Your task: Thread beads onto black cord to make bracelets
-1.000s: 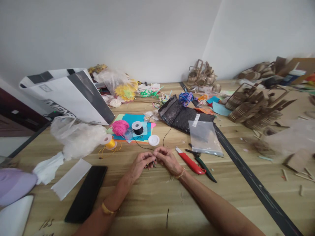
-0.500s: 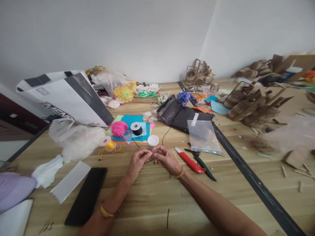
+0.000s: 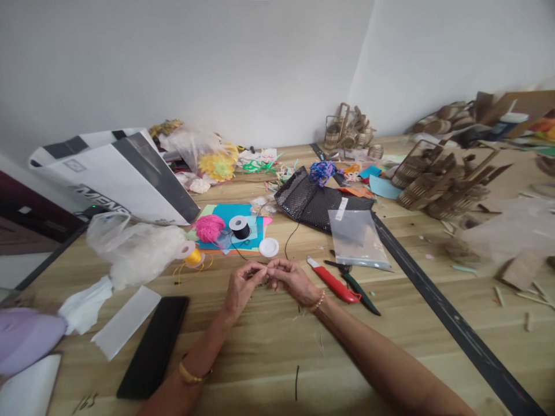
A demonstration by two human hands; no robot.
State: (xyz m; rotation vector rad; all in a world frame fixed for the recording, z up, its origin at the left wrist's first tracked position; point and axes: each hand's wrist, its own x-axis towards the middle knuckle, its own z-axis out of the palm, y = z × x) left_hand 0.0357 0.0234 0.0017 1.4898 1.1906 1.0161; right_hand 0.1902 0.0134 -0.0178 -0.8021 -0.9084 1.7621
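Observation:
Over the middle of the wooden table, my left hand [image 3: 243, 286] and my right hand [image 3: 293, 281] meet fingertip to fingertip, both closed in a pinch. Between them hangs a small dark strand [image 3: 262, 283] that looks beaded; the fingers cover most of it. Just beyond the fingertips lies a white round lid [image 3: 269, 248]. A spool of black cord [image 3: 240, 229] stands behind it on blue paper [image 3: 225, 211], its loose cord trailing toward my hands. To the right of my right hand are a red-handled cutter [image 3: 336, 283] and dark green-handled pliers [image 3: 361, 293].
Left of my hands are a yellow thread spool [image 3: 191, 254], pink yarn [image 3: 209, 229], plastic bags [image 3: 143, 251] and a black phone-like slab [image 3: 154, 346]. A clear zip bag [image 3: 359, 240] and a black padded envelope [image 3: 312, 199] lie beyond. Small woven baskets [image 3: 433, 179] crowd the right.
My right fingers have closed in nearer to the left fingertips, still pinching. The view has shifted slightly; the things on the table have stayed in place.

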